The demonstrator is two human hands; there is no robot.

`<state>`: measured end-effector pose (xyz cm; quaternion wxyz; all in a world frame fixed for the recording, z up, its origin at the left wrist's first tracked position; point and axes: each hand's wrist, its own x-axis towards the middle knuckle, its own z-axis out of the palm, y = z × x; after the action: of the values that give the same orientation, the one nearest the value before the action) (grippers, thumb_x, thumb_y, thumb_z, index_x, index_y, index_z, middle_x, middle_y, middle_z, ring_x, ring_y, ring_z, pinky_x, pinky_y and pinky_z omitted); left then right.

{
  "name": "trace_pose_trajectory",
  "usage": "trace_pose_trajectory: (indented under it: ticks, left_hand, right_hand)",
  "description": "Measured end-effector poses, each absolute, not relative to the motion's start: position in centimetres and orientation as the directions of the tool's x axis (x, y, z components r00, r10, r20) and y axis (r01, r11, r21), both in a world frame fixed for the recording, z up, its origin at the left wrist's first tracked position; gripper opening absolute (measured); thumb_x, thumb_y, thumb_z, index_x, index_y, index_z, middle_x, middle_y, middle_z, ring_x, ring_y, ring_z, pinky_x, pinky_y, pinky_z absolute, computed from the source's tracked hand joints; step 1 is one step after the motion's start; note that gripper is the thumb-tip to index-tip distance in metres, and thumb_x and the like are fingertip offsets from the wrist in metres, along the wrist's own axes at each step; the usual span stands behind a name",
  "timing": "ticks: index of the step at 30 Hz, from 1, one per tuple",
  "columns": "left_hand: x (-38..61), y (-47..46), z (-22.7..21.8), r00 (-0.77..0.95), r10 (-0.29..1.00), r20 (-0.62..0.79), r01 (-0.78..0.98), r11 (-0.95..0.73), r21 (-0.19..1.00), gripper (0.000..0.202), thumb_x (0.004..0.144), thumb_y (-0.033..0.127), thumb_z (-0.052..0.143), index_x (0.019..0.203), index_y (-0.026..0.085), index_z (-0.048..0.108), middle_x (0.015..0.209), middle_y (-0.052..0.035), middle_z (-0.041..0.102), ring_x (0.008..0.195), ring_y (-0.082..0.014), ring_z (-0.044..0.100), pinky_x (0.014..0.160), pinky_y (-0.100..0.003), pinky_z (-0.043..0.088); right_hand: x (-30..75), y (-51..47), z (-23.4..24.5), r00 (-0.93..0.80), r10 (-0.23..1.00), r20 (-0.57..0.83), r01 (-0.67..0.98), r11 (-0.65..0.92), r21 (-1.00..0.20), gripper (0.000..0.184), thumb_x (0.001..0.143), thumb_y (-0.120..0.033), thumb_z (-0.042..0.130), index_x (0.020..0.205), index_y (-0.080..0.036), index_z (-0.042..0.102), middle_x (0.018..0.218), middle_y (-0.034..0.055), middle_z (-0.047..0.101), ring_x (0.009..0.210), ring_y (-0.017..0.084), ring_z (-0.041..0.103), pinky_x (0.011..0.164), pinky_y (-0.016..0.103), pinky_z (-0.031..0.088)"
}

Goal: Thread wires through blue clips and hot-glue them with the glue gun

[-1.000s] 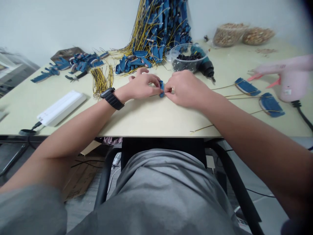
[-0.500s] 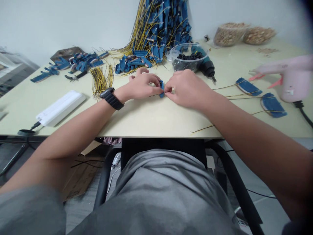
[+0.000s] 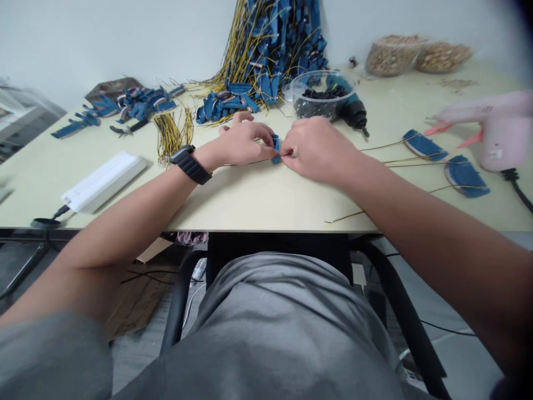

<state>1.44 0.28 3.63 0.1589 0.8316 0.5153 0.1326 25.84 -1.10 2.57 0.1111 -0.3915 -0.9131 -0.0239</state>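
Observation:
Between my hands, at the middle of the table, is a small blue piece (image 3: 276, 149) with a thin wire running off to the left. My left hand (image 3: 245, 143) is closed on its left side, thumb and fingertips gripping it, with a black watch (image 3: 189, 164) on the wrist. On the right edge of the same piece, my right hand (image 3: 314, 149) pinches with thumb and forefinger; whatever lies between those fingertips is too small to make out. Right of my forearm lie two curved blue pieces (image 3: 425, 145) with yellow and black wires attached.
A pink glue gun (image 3: 499, 133) stands at the right. Behind my hands are a clear tub (image 3: 322, 97) of black parts, a drill (image 3: 353, 114) and a tall heap of wired blue pieces (image 3: 278, 50). At left lie a wire bundle (image 3: 169, 136), pliers (image 3: 129, 129) and a white box (image 3: 104, 182).
Both hands stay almost in place around the blue piece, with only slight finger movement. The whole view has shifted a little.

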Motion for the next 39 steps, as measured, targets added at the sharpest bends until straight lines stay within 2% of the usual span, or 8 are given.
trace_pose_trajectory:
  ticks: [7, 17, 20, 24, 29, 33, 36, 39]
  left_hand:
    - [1.5, 0.3, 3.7, 0.442, 0.895, 0.054, 0.814, -0.426, 0.395, 0.029, 0.096, 0.045, 0.087, 0.120, 0.031, 0.099, 0.170, -0.0066, 0.088, 0.181, -0.0589, 0.047, 0.142, -0.078, 0.043]
    - [1.5, 0.6, 3.7, 0.459, 0.888, 0.032, 0.807, -0.431, 0.404, 0.030, 0.098, 0.047, 0.087, 0.120, 0.031, 0.101, 0.165, -0.0071, 0.090, 0.178, -0.0612, 0.048, 0.139, -0.080, 0.048]
    - [1.4, 0.7, 3.5, 0.445, 0.894, 0.051, 0.809, -0.426, 0.404, 0.030, 0.099, 0.048, 0.087, 0.121, 0.033, 0.101, 0.157, -0.0080, 0.093, 0.177, -0.0600, 0.049, 0.140, -0.080, 0.047]
    - [1.4, 0.6, 3.6, 0.449, 0.891, 0.063, 0.803, -0.433, 0.409, 0.033, 0.098, 0.049, 0.085, 0.122, 0.032, 0.100, 0.161, -0.0073, 0.092, 0.177, -0.0589, 0.049, 0.139, -0.078, 0.049]
    - [1.1, 0.6, 3.9, 0.464, 0.885, 0.030, 0.800, -0.433, 0.416, 0.034, 0.097, 0.050, 0.085, 0.121, 0.030, 0.098, 0.172, -0.0061, 0.087, 0.180, -0.0567, 0.048, 0.148, -0.077, 0.042]
    - [0.5, 1.0, 3.4, 0.477, 0.877, 0.052, 0.777, -0.448, 0.442, 0.034, 0.096, 0.057, 0.087, 0.117, 0.032, 0.097, 0.170, -0.0044, 0.088, 0.182, -0.0525, 0.048, 0.154, -0.074, 0.035]
    - [0.2, 1.2, 3.3, 0.489, 0.868, 0.086, 0.742, -0.465, 0.483, 0.036, 0.096, 0.062, 0.087, 0.115, 0.032, 0.096, 0.160, -0.0067, 0.092, 0.177, -0.0490, 0.057, 0.155, -0.072, 0.038]
    - [-0.1, 1.1, 3.8, 0.479, 0.868, 0.129, 0.709, -0.469, 0.526, 0.038, 0.097, 0.064, 0.087, 0.113, 0.031, 0.094, 0.154, -0.0090, 0.093, 0.164, -0.0460, 0.069, 0.152, -0.069, 0.043]
  right_hand:
    - [25.6, -1.1, 2.6, -0.672, 0.707, 0.221, 0.715, 0.697, -0.054, 0.033, 0.112, -0.020, 0.068, 0.107, -0.026, 0.099, 0.108, 0.0144, 0.094, 0.116, 0.041, 0.083, 0.100, 0.052, 0.059]
    - [25.6, -0.9, 2.6, -0.657, 0.722, 0.214, 0.714, 0.688, -0.130, 0.025, 0.110, -0.022, 0.075, 0.102, -0.028, 0.097, 0.107, 0.0145, 0.093, 0.118, 0.042, 0.083, 0.100, 0.053, 0.058]
    - [25.6, -0.8, 2.6, -0.655, 0.724, 0.217, 0.719, 0.685, -0.116, 0.023, 0.109, -0.024, 0.076, 0.104, -0.028, 0.099, 0.105, 0.0146, 0.092, 0.116, 0.043, 0.084, 0.099, 0.054, 0.058]
    - [25.5, -0.9, 2.6, -0.662, 0.718, 0.214, 0.719, 0.690, -0.088, 0.026, 0.109, -0.022, 0.074, 0.104, -0.027, 0.098, 0.106, 0.0142, 0.093, 0.114, 0.041, 0.083, 0.098, 0.052, 0.057]
    - [25.6, -1.1, 2.7, -0.656, 0.724, 0.215, 0.726, 0.683, -0.084, 0.028, 0.111, -0.018, 0.070, 0.103, -0.025, 0.096, 0.109, 0.0145, 0.093, 0.114, 0.039, 0.083, 0.099, 0.050, 0.054]
    - [25.7, -1.0, 2.3, -0.626, 0.746, 0.225, 0.741, 0.660, -0.127, 0.027, 0.114, -0.026, 0.070, 0.102, -0.026, 0.094, 0.104, 0.0132, 0.091, 0.110, 0.038, 0.081, 0.094, 0.049, 0.052]
    - [25.8, -0.8, 2.1, -0.597, 0.768, 0.234, 0.753, 0.636, -0.168, 0.025, 0.116, -0.034, 0.072, 0.105, -0.027, 0.094, 0.097, 0.0124, 0.089, 0.108, 0.038, 0.080, 0.091, 0.048, 0.052]
    - [25.9, -0.9, 2.2, -0.616, 0.754, 0.229, 0.741, 0.653, -0.158, 0.023, 0.114, -0.031, 0.073, 0.104, -0.026, 0.093, 0.102, 0.0134, 0.091, 0.109, 0.038, 0.082, 0.093, 0.049, 0.054]
